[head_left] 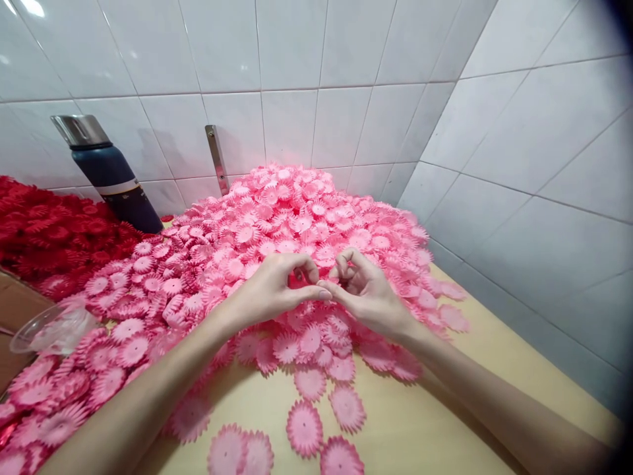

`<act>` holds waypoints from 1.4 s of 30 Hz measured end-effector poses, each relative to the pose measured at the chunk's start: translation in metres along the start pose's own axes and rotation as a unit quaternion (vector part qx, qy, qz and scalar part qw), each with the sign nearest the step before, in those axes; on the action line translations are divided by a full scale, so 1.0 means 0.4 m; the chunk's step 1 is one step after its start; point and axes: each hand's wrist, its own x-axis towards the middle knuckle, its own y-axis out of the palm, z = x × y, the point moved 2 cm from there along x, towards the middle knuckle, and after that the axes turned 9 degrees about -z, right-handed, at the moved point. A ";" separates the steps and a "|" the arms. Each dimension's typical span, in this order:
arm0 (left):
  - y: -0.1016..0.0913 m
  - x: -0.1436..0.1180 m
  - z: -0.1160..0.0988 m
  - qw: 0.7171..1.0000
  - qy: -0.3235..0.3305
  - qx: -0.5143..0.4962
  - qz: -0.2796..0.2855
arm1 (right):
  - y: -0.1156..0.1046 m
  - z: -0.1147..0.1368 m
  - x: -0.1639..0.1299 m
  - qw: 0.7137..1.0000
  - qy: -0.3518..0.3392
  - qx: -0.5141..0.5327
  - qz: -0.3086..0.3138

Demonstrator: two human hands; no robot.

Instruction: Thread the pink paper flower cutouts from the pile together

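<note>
My left hand point(279, 287) and my right hand point(368, 290) meet over a big heap of pink artificial flower petal discs point(267, 211). Their thumb tips touch or nearly touch, and the fingers of both are curled into a pinch. Between them a bit of bright pink shows, but whether it is a held piece or the heap behind is unclear. The discs have scalloped edges and small centre holes. Closer to me, a single pink disc point(304, 429) lies flat on the pale yellow tabletop point(395, 422).
Left of the heap stands a dark blue bottle point(116, 181) with a steel cap, beside a mound of red petal discs point(54, 227). A clear plastic dish point(49, 330) and a cardboard box point(14, 310) are at the left edge. White tiled walls point(291, 53) enclose the back and right.
</note>
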 end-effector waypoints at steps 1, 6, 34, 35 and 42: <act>0.001 0.000 0.002 1.000 -0.004 0.004 0.005 | 0.003 0.001 -0.001 1.000 0.000 0.004 -0.002; 0.008 0.001 0.003 0.999 -0.018 0.032 0.036 | 0.012 -0.004 -0.008 1.000 0.005 0.027 -0.010; -0.100 0.011 0.006 0.976 -0.027 0.083 -0.202 | -0.091 -0.027 0.054 0.995 0.013 0.025 -0.099; -0.102 0.010 0.012 0.969 -0.034 0.118 -0.213 | -0.085 -0.025 0.051 0.996 0.013 0.030 -0.086; -0.056 0.011 -0.005 0.987 0.001 0.099 -0.124 | -0.053 -0.014 0.026 0.999 -0.010 -0.019 -0.049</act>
